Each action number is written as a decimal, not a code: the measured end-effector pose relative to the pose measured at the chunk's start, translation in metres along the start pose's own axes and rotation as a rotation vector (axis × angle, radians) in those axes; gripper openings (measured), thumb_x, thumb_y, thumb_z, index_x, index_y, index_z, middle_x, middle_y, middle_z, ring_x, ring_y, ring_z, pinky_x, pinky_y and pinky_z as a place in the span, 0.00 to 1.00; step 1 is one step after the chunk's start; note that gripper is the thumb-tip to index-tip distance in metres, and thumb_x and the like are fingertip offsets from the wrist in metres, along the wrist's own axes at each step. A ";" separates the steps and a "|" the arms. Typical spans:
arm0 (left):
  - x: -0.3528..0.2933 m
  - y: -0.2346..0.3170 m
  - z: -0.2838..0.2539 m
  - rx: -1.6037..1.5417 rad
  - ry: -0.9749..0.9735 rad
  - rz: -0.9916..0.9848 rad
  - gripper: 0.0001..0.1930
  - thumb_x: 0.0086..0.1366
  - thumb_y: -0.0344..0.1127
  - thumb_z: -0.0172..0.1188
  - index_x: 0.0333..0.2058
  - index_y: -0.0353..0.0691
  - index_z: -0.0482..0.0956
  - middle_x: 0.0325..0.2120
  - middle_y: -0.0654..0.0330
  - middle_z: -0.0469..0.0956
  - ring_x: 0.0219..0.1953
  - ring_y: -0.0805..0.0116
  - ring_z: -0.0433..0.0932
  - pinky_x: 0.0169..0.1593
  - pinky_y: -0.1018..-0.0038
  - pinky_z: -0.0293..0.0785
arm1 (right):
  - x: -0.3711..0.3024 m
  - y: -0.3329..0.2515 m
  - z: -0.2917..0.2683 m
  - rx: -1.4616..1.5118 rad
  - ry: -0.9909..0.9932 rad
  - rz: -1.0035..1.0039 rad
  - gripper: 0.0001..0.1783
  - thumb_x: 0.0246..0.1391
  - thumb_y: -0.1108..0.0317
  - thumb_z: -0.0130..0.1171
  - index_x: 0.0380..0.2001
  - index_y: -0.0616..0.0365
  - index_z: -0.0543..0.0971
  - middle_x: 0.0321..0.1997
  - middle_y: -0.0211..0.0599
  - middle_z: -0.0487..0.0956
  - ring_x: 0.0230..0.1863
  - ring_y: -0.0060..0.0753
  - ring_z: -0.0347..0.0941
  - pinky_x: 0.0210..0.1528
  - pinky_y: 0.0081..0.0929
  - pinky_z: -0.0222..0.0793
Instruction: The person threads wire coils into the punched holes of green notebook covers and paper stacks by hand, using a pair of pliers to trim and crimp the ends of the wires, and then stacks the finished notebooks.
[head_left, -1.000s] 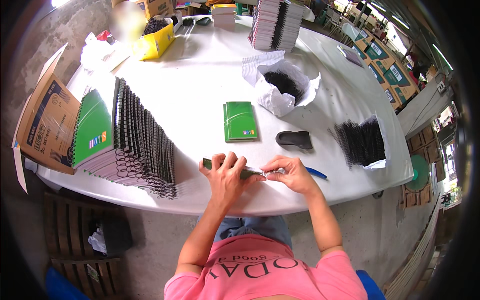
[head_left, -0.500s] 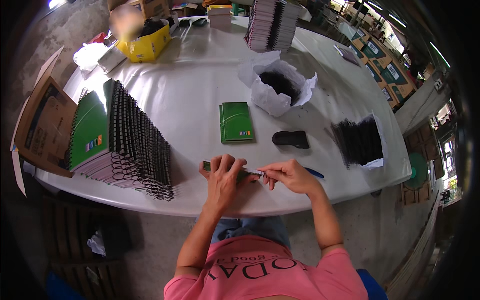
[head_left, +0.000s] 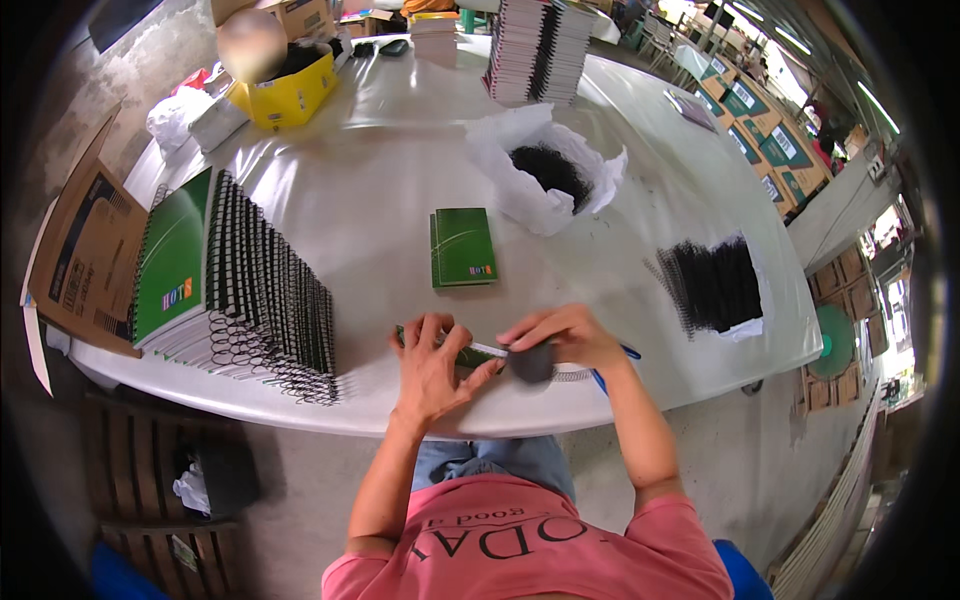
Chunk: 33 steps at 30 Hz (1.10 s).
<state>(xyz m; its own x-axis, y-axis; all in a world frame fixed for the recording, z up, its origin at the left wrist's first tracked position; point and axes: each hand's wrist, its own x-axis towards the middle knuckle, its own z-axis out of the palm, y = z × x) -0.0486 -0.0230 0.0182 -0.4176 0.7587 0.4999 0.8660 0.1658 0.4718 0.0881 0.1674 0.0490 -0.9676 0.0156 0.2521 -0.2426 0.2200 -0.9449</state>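
Note:
My left hand (head_left: 432, 368) is closed on a small green notebook (head_left: 474, 355) by the table's front edge, fingers over its top and thumb toward its right end. In my right hand (head_left: 570, 336) is a dark, rounded, elongated object (head_left: 531, 363), its end against the notebook's right end; its kind is unclear. A thin wire coil (head_left: 572, 376) sticks out to the right below that hand. A blue slender tool, perhaps a pen (head_left: 631, 352), lies partly hidden under the right wrist. Beyond the hands lie small green notebooks (head_left: 462, 246), stacked.
Large green spiral notebooks (head_left: 175, 265) stand stacked at left beside an open carton (head_left: 90, 255). White paper (head_left: 545, 208) holds black coils (head_left: 550, 172); more black coils (head_left: 712, 288) lie at right. A yellow box (head_left: 290, 95) and tall book stacks (head_left: 535, 50) stand at the back.
My right hand has let go of the notebook's coil end, picked up the dark object from the table and brought it to the notebook. My left hand stays on the notebook.

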 end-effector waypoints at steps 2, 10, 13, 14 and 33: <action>0.002 0.002 0.000 -0.010 -0.033 -0.027 0.22 0.48 0.58 0.65 0.29 0.45 0.75 0.37 0.59 0.67 0.45 0.55 0.63 0.49 0.53 0.52 | 0.000 0.011 -0.001 -0.136 0.141 0.232 0.20 0.37 0.85 0.53 0.36 0.60 0.83 0.38 0.39 0.82 0.43 0.33 0.77 0.46 0.24 0.70; 0.008 0.003 -0.001 0.027 0.024 0.040 0.23 0.44 0.59 0.67 0.24 0.44 0.75 0.36 0.60 0.68 0.43 0.58 0.63 0.47 0.60 0.53 | 0.003 0.003 -0.010 -0.240 0.276 0.277 0.21 0.29 0.86 0.58 0.31 0.58 0.84 0.34 0.38 0.83 0.39 0.30 0.80 0.46 0.25 0.73; 0.008 -0.006 0.000 -0.012 0.036 0.056 0.25 0.42 0.59 0.69 0.23 0.43 0.74 0.39 0.55 0.67 0.44 0.56 0.62 0.48 0.60 0.55 | 0.012 -0.013 0.008 -0.132 0.101 -0.110 0.18 0.35 0.83 0.59 0.32 0.54 0.85 0.29 0.35 0.83 0.29 0.25 0.77 0.36 0.21 0.72; 0.006 -0.008 -0.003 -0.012 0.014 0.042 0.25 0.40 0.58 0.70 0.23 0.42 0.74 0.41 0.53 0.66 0.45 0.55 0.62 0.48 0.59 0.56 | 0.013 -0.002 0.002 -0.290 0.089 0.187 0.17 0.34 0.83 0.60 0.31 0.57 0.84 0.31 0.38 0.83 0.30 0.23 0.77 0.36 0.21 0.72; 0.001 -0.032 0.012 -0.343 0.230 -0.057 0.43 0.29 0.57 0.77 0.37 0.37 0.62 0.37 0.56 0.58 0.39 0.60 0.61 0.41 0.64 0.61 | 0.042 -0.001 0.029 -0.316 0.183 0.197 0.18 0.35 0.82 0.59 0.33 0.53 0.84 0.30 0.37 0.83 0.30 0.24 0.78 0.37 0.20 0.72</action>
<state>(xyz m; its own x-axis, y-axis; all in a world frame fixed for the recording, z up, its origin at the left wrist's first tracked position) -0.0738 -0.0195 -0.0053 -0.5462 0.5873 0.5973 0.7144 -0.0457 0.6982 0.0458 0.1396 0.0548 -0.9580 0.2543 0.1327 0.0073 0.4840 -0.8750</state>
